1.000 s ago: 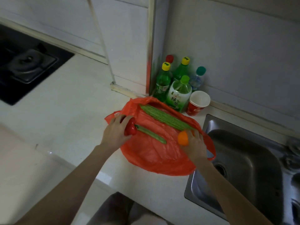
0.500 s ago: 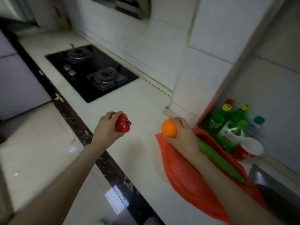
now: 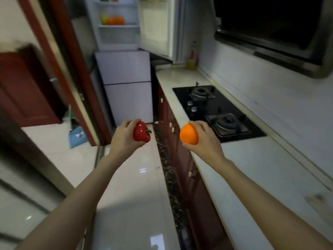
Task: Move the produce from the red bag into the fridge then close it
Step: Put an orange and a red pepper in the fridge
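Turned away from the red bag since a moment ago, I now face the open fridge [image 3: 119, 24] well beyond my grips, left grip [image 3: 124, 136] holding the red pepper [image 3: 141, 131], right grip [image 3: 203, 139] holding the orange [image 3: 188, 133].

Both arms outstretched, left hand [image 3: 124, 137] and right hand [image 3: 203, 139] gripping, fingers [image 3: 199, 126] curled.

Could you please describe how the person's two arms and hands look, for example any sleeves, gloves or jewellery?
Both forearms are bare as far as the picture shows; no sleeve is visible. The left hand and the right hand wear no gloves. I see no watch, bracelet or ring on the visible parts. The nails look short and unpainted, though the picture is slightly blurred.
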Action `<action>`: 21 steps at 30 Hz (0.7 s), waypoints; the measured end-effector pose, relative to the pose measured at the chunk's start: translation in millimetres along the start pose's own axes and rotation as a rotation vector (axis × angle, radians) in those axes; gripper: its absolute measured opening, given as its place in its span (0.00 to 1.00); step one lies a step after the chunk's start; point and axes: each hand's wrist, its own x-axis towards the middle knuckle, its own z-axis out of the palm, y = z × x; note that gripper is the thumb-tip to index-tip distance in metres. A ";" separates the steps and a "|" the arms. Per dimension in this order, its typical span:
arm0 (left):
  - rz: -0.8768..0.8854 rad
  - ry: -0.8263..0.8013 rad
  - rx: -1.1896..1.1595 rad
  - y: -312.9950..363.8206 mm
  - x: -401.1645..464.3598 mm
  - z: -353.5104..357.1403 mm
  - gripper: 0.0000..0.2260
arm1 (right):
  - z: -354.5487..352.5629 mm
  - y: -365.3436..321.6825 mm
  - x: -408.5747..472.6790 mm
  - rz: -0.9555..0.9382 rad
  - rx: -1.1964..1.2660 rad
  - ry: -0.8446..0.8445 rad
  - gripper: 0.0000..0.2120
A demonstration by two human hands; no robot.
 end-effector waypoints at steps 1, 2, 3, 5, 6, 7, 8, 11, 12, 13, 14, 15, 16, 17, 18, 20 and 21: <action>-0.022 0.017 0.003 -14.7 6.5 -8.9 0.34 | 11.5 -11.2 16.0 -0.034 0.005 -0.006 0.35; -0.043 0.037 0.005 -28.0 13.2 -16.4 0.34 | 22.1 -21.1 31.7 -0.063 0.005 -0.014 0.36; -0.061 0.060 0.007 -40.8 19.6 -22.4 0.34 | 31.8 -29.6 47.0 -0.088 0.002 -0.027 0.36; -0.097 0.102 0.010 -63.3 33.6 -30.8 0.35 | 48.7 -43.5 78.7 -0.142 -0.002 -0.060 0.36; -0.116 0.117 0.011 -73.3 41.5 -33.6 0.35 | 56.1 -48.9 95.9 -0.167 -0.003 -0.073 0.35; -0.132 0.132 0.011 -82.9 50.8 -35.7 0.35 | 62.8 -53.4 114.2 -0.191 -0.004 -0.079 0.35; -0.144 0.147 0.011 -91.3 62.0 -37.4 0.35 | 69.3 -57.0 133.9 -0.212 -0.004 -0.080 0.35; -0.173 0.181 0.021 -113.7 109.1 -40.3 0.35 | 88.7 -62.5 197.4 -0.266 0.007 -0.072 0.34; -0.179 0.189 0.030 -119.4 128.9 -40.8 0.35 | 94.9 -62.9 219.2 -0.283 0.011 -0.069 0.35; -0.182 0.202 0.038 -124.7 151.1 -41.5 0.35 | 100.7 -62.8 242.9 -0.302 0.013 -0.066 0.35; -0.184 0.215 0.046 -128.6 175.1 -42.7 0.35 | 105.3 -62.9 267.5 -0.323 0.013 -0.063 0.35; -0.189 0.226 0.052 -131.2 198.9 -44.2 0.35 | 108.4 -63.2 292.5 -0.342 0.010 -0.058 0.34; -0.195 0.239 0.055 -133.0 223.9 -45.9 0.35 | 110.1 -63.7 319.1 -0.356 0.011 -0.051 0.34; -0.198 0.251 0.050 -135.1 249.3 -47.2 0.35 | 110.7 -64.1 346.7 -0.363 0.017 -0.046 0.34; -0.192 0.261 0.047 -136.4 274.5 -48.4 0.35 | 111.5 -64.4 374.5 -0.367 0.025 -0.039 0.34; -0.172 0.277 0.062 -141.2 321.7 -50.0 0.36 | 115.0 -65.0 428.0 -0.379 0.042 -0.022 0.34; -0.168 0.285 0.072 -145.0 342.9 -50.9 0.36 | 118.6 -65.8 453.2 -0.385 0.050 -0.018 0.34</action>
